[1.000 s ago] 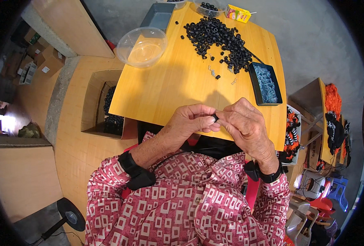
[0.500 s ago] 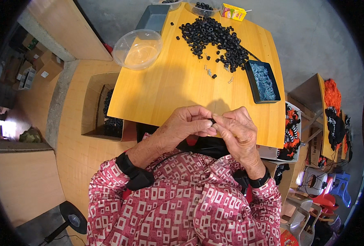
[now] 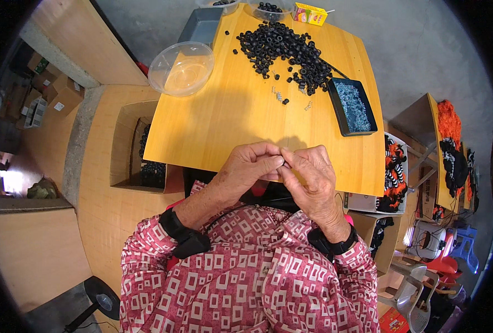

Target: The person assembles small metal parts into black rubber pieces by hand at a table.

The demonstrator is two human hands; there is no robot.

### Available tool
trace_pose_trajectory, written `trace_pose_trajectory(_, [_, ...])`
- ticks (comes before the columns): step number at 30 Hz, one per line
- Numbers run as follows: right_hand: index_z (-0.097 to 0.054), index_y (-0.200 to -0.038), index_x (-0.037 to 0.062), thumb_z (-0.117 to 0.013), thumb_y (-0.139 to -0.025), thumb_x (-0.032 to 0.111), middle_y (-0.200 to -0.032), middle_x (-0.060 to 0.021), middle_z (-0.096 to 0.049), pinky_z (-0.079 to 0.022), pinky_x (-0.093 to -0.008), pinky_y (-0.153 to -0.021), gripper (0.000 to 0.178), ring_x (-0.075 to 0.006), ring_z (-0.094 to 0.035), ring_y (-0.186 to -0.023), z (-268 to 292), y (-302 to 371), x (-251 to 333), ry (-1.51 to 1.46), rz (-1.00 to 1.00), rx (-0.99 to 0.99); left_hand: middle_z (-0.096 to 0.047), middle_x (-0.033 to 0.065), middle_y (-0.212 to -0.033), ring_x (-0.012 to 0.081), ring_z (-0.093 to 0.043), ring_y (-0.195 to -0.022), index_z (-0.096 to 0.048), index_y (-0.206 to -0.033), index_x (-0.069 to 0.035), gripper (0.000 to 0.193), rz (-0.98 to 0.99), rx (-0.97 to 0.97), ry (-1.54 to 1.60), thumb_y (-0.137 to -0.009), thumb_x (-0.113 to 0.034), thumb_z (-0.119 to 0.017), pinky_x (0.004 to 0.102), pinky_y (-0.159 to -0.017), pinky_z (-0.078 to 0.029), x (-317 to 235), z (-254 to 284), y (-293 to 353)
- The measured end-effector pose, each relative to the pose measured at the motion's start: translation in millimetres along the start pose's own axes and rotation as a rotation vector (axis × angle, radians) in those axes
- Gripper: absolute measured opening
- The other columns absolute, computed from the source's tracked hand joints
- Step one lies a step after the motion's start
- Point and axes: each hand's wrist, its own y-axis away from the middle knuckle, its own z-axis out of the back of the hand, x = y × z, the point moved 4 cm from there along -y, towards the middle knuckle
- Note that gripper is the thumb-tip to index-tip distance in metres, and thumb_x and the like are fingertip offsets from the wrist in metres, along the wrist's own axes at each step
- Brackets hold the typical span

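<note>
My left hand (image 3: 251,167) and my right hand (image 3: 313,176) meet above the near edge of the wooden table (image 3: 213,125). The fingertips of both are pinched together. Between the left thumb and forefinger sits a small black part, now mostly covered by the fingers. The right thumb and forefinger press against the same spot; what they grip is hidden. Farther off lies a heap of small black ring-shaped parts (image 3: 282,47). Beside it on the right, a dark tray (image 3: 338,116) holds many tiny silvery metal pieces (image 3: 355,105). A few loose metal pieces (image 3: 278,95) lie before the heap.
An empty clear plastic bowl (image 3: 194,72) and a grey tray (image 3: 199,28) stand at the table's left side. A yellow drink carton (image 3: 310,14) is at the far edge. Cardboard boxes flank the table: one on the left (image 3: 125,139), another with orange and black items (image 3: 393,177).
The hands stay together, and the right fingertips have closed farther over the small black part, hiding most of it. The whole view has shifted slightly.
</note>
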Motion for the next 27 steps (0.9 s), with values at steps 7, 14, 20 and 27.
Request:
trace_pose_trajectory(7, [-0.064,-0.114,0.0014,-0.077,-0.071,0.009,-0.087,-0.0089,-0.060,-0.044,-0.0382,-0.073,0.046,-0.0275,-0.056,-0.082,7,-11,4,0.127,-0.007,0.040,-0.065,0.0038,-0.101,0.0098,-0.064,-0.092,-0.063,-0.109,-0.001,0.021,-0.046,-0.054,0.006,-0.096,-0.017,-0.059,0.0246,-0.084,-0.055,5,3,-2])
trace_pose_trajectory(14, [-0.065,-0.102,0.0000,-0.078,-0.070,0.012,-0.090,-0.0095,-0.062,-0.045,-0.0375,-0.073,0.037,-0.0268,-0.058,-0.083,1,-13,0,0.235,0.151,0.124,-0.064,0.0027,-0.101,0.0091,-0.063,-0.092,-0.062,-0.111,0.000,0.026,-0.082,-0.087,-0.019,-0.097,-0.021,-0.059,0.0235,-0.084,-0.054,11,3,-2])
trace_pose_trajectory(20, [-0.066,-0.098,-0.0020,-0.079,-0.068,0.008,-0.087,-0.0111,-0.062,-0.046,-0.0375,-0.071,0.033,-0.0273,-0.059,-0.079,11,-14,-2,0.187,0.143,0.069,-0.064,0.0053,-0.105,0.0089,-0.063,-0.093,-0.060,-0.118,0.002,0.033,-0.001,-0.062,0.072,-0.097,-0.022,-0.058,0.0249,-0.087,-0.054,-3,-3,2])
trace_pose_trajectory(27, [-0.066,-0.098,-0.0026,-0.079,-0.067,0.006,-0.086,-0.0117,-0.062,-0.047,-0.0376,-0.070,0.034,-0.0271,-0.059,-0.078,7,-10,-1,0.164,0.146,0.068,-0.066,0.0068,-0.102,0.0091,-0.063,-0.091,-0.062,-0.116,0.003,0.034,0.020,-0.032,-0.072,-0.095,-0.022,-0.061,0.0243,-0.085,-0.053,2,4,3])
